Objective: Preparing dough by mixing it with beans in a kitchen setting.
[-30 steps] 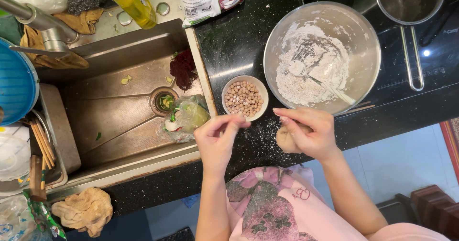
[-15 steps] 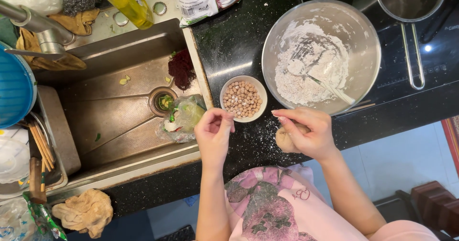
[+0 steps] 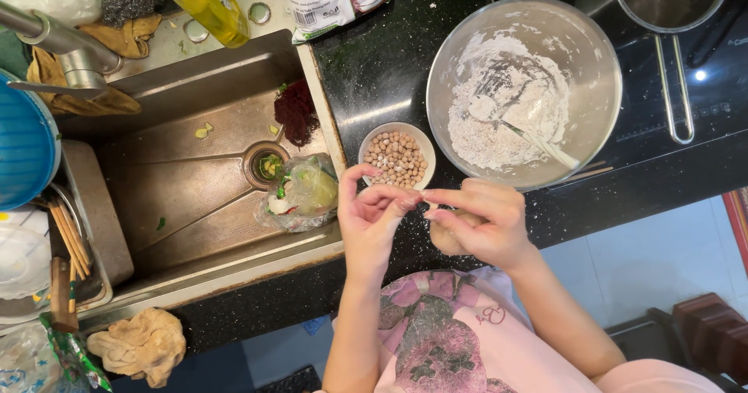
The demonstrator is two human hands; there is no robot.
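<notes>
A small bowl of peas is sitting on the tabletop between the sink at left and the mixing bowl at right, the hands meeting just below it.

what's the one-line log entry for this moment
left hand: fingertips meet right's | right hand: cupping dough lump | nearby: small bowl of peanuts, floury metal bowl | surface: black counter
</notes>
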